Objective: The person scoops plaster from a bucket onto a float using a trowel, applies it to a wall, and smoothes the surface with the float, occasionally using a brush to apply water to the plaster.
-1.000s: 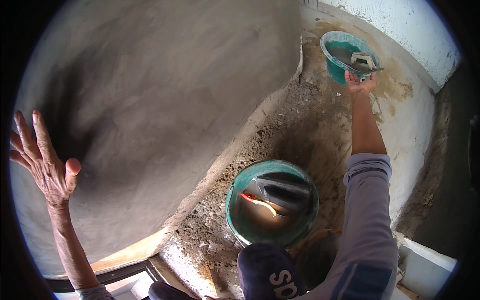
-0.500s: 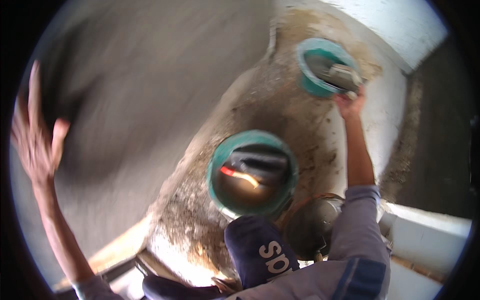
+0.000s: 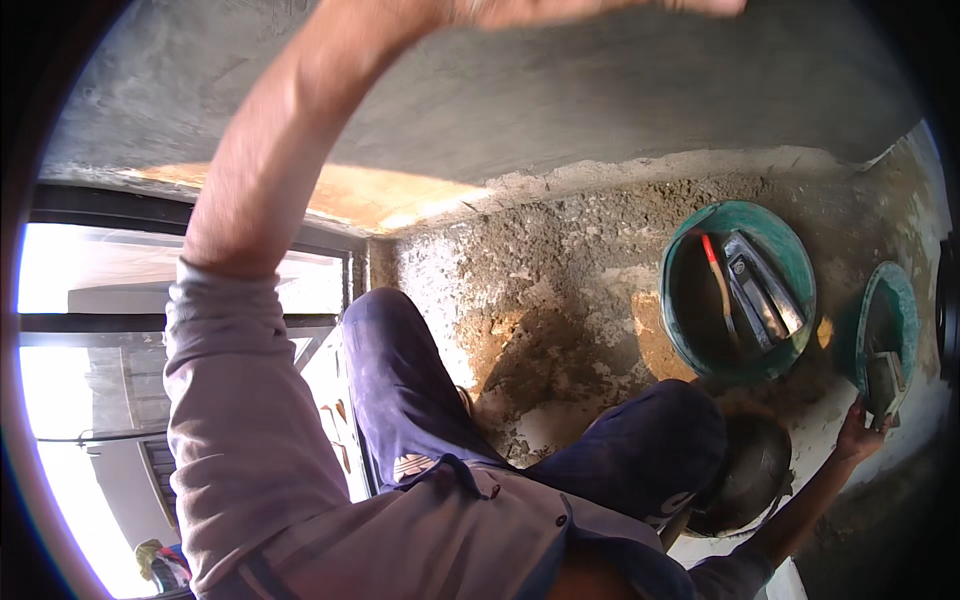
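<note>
My left hand (image 3: 590, 8) is at the top edge of the view, partly cut off, its fingers stretched out along the smooth grey plastered surface (image 3: 600, 90). Whether it touches that surface I cannot tell. At the far right, my right hand (image 3: 858, 437) grips a plastering trowel (image 3: 885, 385) with a flat plate, held at the rim of a tilted-looking green bucket (image 3: 888, 300). Nearer my knees stands a larger green bucket (image 3: 738, 215), holding a red-ended stick-like tool (image 3: 716, 275) and long dark and metallic tools (image 3: 765, 290).
A dark round pan (image 3: 745, 475) lies beside my right knee. Rough, mortar-spattered ground (image 3: 560, 260) runs along the plastered surface. On the left is a dark-framed window or opening (image 3: 110, 322) with bright light beyond.
The view has swung round, so both buckets appear farther right. My left hand now appears at the top edge instead of the left side. My right hand still holds the trowel by the smaller bucket.
</note>
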{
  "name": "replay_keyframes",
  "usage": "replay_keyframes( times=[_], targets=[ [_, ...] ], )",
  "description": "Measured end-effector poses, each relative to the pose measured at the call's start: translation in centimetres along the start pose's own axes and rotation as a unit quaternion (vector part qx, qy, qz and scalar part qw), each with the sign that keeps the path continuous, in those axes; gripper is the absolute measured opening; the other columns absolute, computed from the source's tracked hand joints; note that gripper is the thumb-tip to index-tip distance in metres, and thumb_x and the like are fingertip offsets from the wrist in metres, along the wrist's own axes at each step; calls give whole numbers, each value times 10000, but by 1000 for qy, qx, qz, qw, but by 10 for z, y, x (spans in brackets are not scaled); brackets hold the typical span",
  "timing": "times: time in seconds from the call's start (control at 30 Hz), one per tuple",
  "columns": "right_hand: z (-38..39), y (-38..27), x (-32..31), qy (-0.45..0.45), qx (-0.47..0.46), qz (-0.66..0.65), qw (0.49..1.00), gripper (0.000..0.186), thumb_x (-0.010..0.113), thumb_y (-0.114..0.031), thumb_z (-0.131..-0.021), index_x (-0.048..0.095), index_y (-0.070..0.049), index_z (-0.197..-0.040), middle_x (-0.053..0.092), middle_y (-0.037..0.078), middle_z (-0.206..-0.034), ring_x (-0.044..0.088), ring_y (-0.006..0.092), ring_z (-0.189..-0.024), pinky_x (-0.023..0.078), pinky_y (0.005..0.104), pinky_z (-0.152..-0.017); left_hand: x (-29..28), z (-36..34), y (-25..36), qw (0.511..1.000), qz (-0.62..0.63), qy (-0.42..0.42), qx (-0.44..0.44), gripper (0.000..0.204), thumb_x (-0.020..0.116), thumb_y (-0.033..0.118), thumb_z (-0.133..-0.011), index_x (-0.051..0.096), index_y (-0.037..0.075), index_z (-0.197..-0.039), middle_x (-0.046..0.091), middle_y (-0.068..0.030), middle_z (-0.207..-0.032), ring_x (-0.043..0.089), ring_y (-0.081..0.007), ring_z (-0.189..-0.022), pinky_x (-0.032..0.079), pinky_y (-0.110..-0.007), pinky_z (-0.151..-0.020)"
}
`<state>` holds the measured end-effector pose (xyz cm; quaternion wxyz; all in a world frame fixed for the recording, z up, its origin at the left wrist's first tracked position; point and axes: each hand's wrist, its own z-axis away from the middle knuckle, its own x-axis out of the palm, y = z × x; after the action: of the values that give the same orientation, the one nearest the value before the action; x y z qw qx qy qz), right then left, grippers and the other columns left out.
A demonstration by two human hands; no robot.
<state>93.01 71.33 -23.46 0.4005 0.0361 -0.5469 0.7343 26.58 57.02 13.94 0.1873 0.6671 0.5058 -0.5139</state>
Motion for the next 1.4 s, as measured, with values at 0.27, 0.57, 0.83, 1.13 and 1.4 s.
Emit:
replay_keyframes(
  times=[0.27,0.57,0.83,1.13,1.4],
  targets=[
    [77,-46,23,-93,52,638,763,483,584,-335,-1019,547,-25,-1388,705,159,-1186,699,243,-1035,536,363,-877,80,121,208,804,570,-156,-63,947,492,649,-966,204,4,-1597,284,-228,-1619,307,-391,-1486,264,-490,-1239],
    [18,-23,89,-91,-265,855,435,610,653,-580,-858,637,-210,-1344,675,140,-1301,618,361,-1233,466,483,-1061,96,153,310,690,682,41,-239,773,669,439,-926,432,-22,-1500,422,-312,-1503,455,-421,-1365,315,-501,-1166],
    [54,-74,127,-42,-360,898,248,233,585,-139,-903,677,-155,-1117,694,46,-1138,654,253,-1116,436,506,-963,110,115,192,724,633,-45,-268,426,640,367,-983,697,51,-1262,676,-101,-1068,623,-195,-980,497,-374,-886],
    [174,-106,96,-13,-603,726,329,403,704,-37,-795,697,-113,-1191,686,110,-1086,663,356,-986,527,446,-843,156,-158,308,361,833,-337,-251,721,498,498,-1049,360,-44,-1505,494,-191,-1470,517,-295,-1344,458,-413,-1116],
    [270,-56,70,10,-667,644,374,362,755,-66,-771,719,-124,-1126,688,44,-1059,645,275,-978,530,387,-809,179,-212,399,355,841,-317,-259,581,603,415,-1019,479,-23,-1381,612,-153,-1270,605,-263,-1197,499,-414,-1048]
  ],
)
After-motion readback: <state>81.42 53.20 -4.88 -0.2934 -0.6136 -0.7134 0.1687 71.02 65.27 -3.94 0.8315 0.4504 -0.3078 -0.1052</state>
